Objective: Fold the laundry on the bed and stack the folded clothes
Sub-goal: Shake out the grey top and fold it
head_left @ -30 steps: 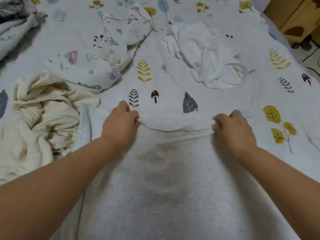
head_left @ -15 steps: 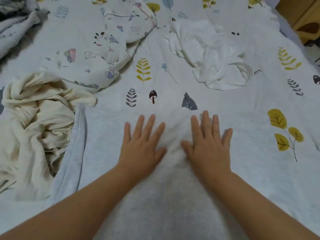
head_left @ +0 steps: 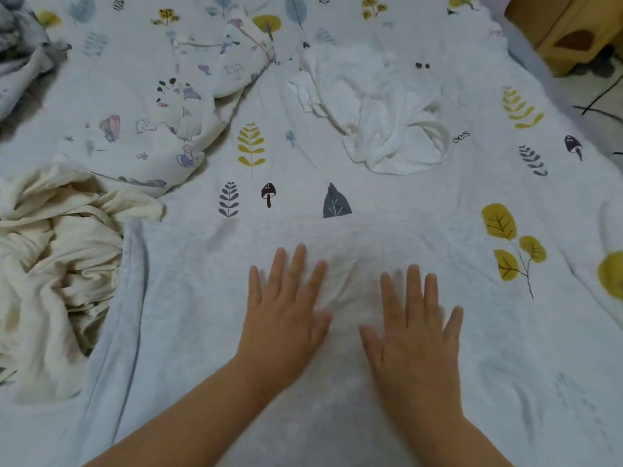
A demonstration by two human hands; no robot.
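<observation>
While flat, left hand [head_left: 283, 318], right hand [head_left: 416, 335] fingers press grey garment [head_left: 188, 315].

This is a bedroom in a home. A bed [head_left: 387, 203] with a leaf and mushroom sheet fills the view. Loose clothes [head_left: 381, 109] lie on it, and a wooden cabinet [head_left: 566, 32] stands beside it.

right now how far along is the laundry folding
Early. Nothing folded or stacked is in view. In hand: the left hand and right hand press flat on the light grey garment, spread out on the bed. Left to do: fold it, then the cream pile, the cartoon-print piece and the white garment, all crumpled.
</observation>
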